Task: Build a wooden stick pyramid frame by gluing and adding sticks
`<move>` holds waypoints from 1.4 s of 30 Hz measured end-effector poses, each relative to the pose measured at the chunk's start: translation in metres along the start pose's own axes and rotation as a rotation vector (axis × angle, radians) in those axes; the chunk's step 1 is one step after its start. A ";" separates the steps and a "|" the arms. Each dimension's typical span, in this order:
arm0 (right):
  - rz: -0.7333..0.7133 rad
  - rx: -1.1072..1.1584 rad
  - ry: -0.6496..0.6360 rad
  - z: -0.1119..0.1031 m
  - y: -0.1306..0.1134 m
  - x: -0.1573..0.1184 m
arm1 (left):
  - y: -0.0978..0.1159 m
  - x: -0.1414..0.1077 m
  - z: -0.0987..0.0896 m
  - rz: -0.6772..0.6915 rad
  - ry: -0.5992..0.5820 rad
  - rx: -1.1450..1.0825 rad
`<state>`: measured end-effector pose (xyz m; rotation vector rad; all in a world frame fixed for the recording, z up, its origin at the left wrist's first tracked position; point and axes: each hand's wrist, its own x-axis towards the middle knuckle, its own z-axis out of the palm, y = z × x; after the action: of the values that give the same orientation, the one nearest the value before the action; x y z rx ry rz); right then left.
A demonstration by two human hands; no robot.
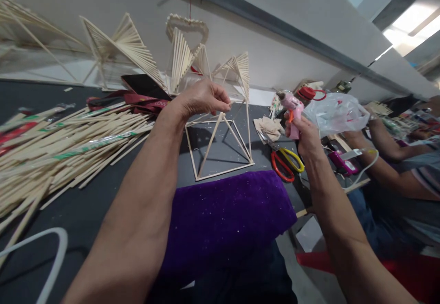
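Observation:
My right hand (305,132) grips a pink hot glue gun (291,107) with an orange trigger, its nozzle pointing up and to the left. My left hand (209,96) is closed in a pinch on a thin wooden stick at the top of a stick frame (225,174). That frame stands on the dark table, with a square base and slanted sticks that meet below my fingertips. My fingers partly hide the pinched stick. A purple cloth (233,207) lies in front of the frame.
Loose wooden sticks (89,134) are heaped on the left. Scissors (287,163) with red and yellow handles lie on the right, near a plastic bag (338,111). Fanned stick models (127,42) stand along the wall. Another person's arm (388,157) is at the far right.

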<state>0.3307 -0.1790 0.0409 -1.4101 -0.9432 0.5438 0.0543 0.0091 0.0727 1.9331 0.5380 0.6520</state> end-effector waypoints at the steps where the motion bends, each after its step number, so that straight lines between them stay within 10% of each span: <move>1: -0.014 0.029 -0.029 0.004 -0.005 -0.005 | 0.001 0.000 0.000 -0.008 0.002 0.000; 13: -0.156 0.020 -0.136 0.050 -0.037 -0.037 | 0.004 -0.001 -0.003 -0.040 -0.009 0.076; 42: -0.209 -0.045 -0.086 0.067 -0.019 -0.055 | 0.005 -0.001 -0.001 -0.046 0.000 0.114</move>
<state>0.2421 -0.1865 0.0400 -1.3169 -1.1632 0.4315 0.0535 0.0072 0.0778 2.0209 0.6299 0.6036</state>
